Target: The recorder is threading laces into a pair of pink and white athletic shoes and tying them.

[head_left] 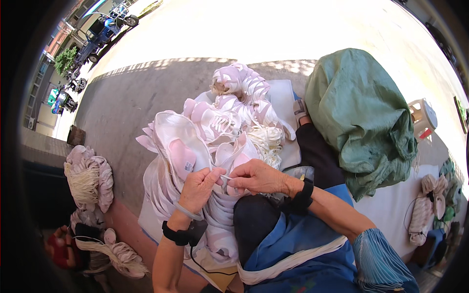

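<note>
Your left hand [198, 189] and right hand [261, 177] were nearly touching, thumbs and fingertips pinched narrow on a thin white lace [225, 177] between them. The lace lay just above the near part of a heap of white-and-pink shoe uppers [181, 128], which spread before you and hid how far the lace ran. Just beyond your right hand, a bundle of cream laces [266, 141] rested against the heap. Your lap was covered by a blue apron [312, 244] with a pale band, and a dark-clad leg stretched out past the heap's right side. Beside that leg bulged a green sack [359, 117], with a white stool [423, 117] behind it. Well off to your left, a tied bundle of uppers [89, 178] lay near a person in red [62, 250].
</note>
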Motion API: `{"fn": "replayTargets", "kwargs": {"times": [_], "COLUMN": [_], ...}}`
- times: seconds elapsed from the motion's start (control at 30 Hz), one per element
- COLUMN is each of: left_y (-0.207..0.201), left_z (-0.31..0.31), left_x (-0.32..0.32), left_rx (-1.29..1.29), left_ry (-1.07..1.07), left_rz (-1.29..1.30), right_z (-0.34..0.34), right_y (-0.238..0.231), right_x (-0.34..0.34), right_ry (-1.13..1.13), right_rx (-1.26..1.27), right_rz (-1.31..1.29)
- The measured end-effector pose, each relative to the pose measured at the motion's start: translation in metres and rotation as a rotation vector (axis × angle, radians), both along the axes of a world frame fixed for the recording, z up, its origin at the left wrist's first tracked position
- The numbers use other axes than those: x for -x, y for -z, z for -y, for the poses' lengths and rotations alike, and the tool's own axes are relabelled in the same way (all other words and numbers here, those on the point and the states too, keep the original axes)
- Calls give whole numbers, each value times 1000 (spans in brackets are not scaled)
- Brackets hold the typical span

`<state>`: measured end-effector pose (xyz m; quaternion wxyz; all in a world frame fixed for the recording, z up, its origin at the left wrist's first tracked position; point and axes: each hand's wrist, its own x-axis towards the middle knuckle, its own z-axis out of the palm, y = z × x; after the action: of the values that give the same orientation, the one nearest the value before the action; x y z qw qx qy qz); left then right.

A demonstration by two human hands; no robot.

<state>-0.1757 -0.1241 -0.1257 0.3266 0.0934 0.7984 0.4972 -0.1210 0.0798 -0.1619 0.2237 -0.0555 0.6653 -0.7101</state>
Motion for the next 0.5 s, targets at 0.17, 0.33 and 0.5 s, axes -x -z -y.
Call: {"fn": "replayTargets", "kwargs": {"times": [0.17, 0.33, 0.5], "left_y": [-5, -5, 3], "left_z": [-2, 4, 8], "left_x": [3, 3, 0], "left_rx": [46, 28, 90], "left_ry": [57, 17, 68], "left_rz": [82, -70, -324], "right_z": [7, 36, 38], "right_y": [-3, 20, 22], "right_x": [1, 0, 2], "right_ry": [-12, 151, 88], "right_rx": [53, 62, 219], "right_rz": [53, -50, 160]}}
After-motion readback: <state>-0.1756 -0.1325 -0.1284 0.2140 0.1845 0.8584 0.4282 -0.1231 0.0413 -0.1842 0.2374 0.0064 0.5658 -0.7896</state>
